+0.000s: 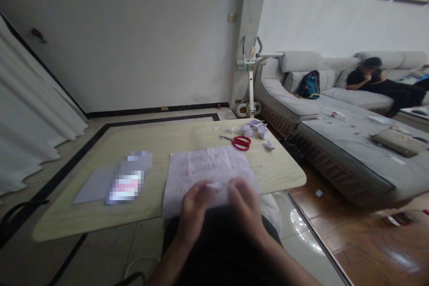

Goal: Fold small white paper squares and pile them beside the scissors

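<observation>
Between my two hands, over the near edge of the table, is a small piece of folded white paper (214, 185). My left hand (197, 199) pinches its left side. At its right side my right hand (244, 199) has its fingers closed on the paper, somewhat blurred. Beneath them lies a large printed paper sheet (197, 165), its front part hanging at the table edge. Beyond it rest red-handled scissors (240, 143), blades pointing left. Several folded paper pieces (247, 130) sit at the far right corner, with one more folded piece (270, 145) nearer.
On the left of the wooden table (100, 143) lie white paper (90, 185) and a blurred-out lit object (125, 185). A grey sofa (338, 134) stands to the right, with a blue backpack (310, 85) and a seated person (375, 82) on it. White exercise equipment (250, 85) stands behind the table.
</observation>
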Motion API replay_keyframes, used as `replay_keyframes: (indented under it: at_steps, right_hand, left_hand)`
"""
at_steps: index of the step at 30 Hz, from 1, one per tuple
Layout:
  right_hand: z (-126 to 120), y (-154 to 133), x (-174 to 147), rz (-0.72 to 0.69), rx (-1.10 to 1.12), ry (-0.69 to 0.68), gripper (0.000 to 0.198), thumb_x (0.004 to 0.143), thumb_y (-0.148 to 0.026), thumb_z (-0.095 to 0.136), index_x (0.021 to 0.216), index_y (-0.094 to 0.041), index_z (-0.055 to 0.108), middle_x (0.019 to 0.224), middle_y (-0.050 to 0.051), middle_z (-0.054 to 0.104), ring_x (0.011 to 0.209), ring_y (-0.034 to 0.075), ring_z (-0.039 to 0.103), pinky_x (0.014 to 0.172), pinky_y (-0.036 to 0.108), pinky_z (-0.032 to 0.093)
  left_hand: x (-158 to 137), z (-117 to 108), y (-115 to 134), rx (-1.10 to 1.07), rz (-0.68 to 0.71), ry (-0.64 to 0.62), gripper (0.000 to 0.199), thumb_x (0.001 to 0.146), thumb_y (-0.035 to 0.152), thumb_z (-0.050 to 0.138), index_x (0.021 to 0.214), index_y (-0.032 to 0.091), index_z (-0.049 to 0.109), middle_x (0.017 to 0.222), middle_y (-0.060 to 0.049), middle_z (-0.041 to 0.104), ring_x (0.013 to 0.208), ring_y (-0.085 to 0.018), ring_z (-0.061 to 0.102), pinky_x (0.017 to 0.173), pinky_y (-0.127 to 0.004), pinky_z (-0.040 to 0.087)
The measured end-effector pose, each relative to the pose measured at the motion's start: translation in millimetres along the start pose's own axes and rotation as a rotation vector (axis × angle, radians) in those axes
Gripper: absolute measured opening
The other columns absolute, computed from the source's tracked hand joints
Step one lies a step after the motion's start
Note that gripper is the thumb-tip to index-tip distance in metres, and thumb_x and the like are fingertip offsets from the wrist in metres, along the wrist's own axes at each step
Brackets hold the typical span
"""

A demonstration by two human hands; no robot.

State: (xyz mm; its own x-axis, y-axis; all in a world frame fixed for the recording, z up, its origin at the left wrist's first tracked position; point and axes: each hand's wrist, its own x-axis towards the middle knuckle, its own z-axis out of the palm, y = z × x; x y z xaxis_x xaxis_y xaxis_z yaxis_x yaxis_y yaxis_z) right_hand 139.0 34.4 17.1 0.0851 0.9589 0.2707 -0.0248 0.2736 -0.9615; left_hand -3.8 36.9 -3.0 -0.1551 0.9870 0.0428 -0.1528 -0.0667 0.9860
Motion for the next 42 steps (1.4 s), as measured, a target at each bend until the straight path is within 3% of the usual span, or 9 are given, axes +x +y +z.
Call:
replay_keyframes:
  at_steps: [3,15,20,26,30,38,42]
  right_hand:
    - [-1.0,-1.2,-0.3,-0.003,0.004,-0.026,0.018,0.088,-0.032,0.057,0.076,-0.019,0.056,0.068,-0.002,0.051,0.062,0.014,0.049,0.057,0.024,0.042]
    - [3.2,8.2,-3.3,0.046,0.067,0.021,0.017,0.088,-0.034,0.058,0.078,-0.02,0.055,0.067,-0.004,0.05,0.061,0.013,0.048,0.056,0.023,0.042]
    - [1.0,8.7,1.2,0.073,0.036,-0.086,0.014,0.082,-0.033,0.065,0.086,-0.019,0.062,0.074,-0.001,0.059,0.068,0.016,0.055,0.062,0.026,0.045]
    - [-2.1,6.4,3.2,0.016,-0.076,-0.15,0.012,0.083,-0.029,0.066,0.079,-0.019,0.068,0.076,0.002,0.066,0.072,0.018,0.06,0.066,0.028,0.047]
    - [-1.6,3.6,2.2,-0.019,-0.075,-0.106,0.014,0.083,-0.028,0.065,0.074,-0.019,0.068,0.072,0.001,0.066,0.069,0.017,0.059,0.065,0.028,0.047]
    - [-0.4,-2.3,4.0,0.097,0.021,-0.081,0.014,0.08,-0.029,0.069,0.07,-0.019,0.069,0.068,0.0,0.066,0.067,0.017,0.06,0.065,0.028,0.047]
    - [-1.3,-2.5,4.8,0.08,0.044,-0.092,0.013,0.079,-0.026,0.07,0.068,-0.019,0.07,0.067,0.0,0.066,0.066,0.017,0.06,0.064,0.027,0.046]
  left_hand:
    - [-0.5,-2.6,3.0,0.078,-0.016,-0.035,0.026,0.074,0.035,0.076,0.091,0.016,0.075,0.074,-0.003,0.073,0.072,-0.02,0.068,0.069,-0.028,0.055]
    - [-4.4,8.0,19.2,0.223,0.047,0.039,0.022,0.081,0.038,0.063,0.078,0.018,0.072,0.064,-0.002,0.069,0.064,-0.018,0.066,0.061,-0.026,0.054]
    - [-4.6,6.9,18.7,0.243,0.087,0.068,0.021,0.083,0.037,0.062,0.077,0.018,0.069,0.065,-0.001,0.07,0.064,-0.018,0.066,0.06,-0.025,0.054]
    - [-7.8,5.9,17.7,0.261,0.157,-0.03,0.015,0.083,0.031,0.063,0.077,0.019,0.069,0.072,-0.002,0.071,0.07,-0.019,0.067,0.066,-0.025,0.054]
    - [-8.2,6.1,20.5,0.268,0.147,-0.033,0.017,0.084,0.032,0.063,0.076,0.019,0.07,0.07,-0.002,0.071,0.068,-0.018,0.066,0.064,-0.025,0.053]
    - [-8.0,6.7,24.0,0.224,0.071,-0.017,0.019,0.082,0.033,0.065,0.075,0.018,0.074,0.068,-0.002,0.072,0.068,-0.019,0.066,0.065,-0.025,0.053]
    - [-5.7,1.5,18.9,0.205,0.083,-0.036,0.017,0.081,0.033,0.067,0.075,0.019,0.075,0.069,-0.001,0.073,0.069,-0.019,0.066,0.066,-0.025,0.052]
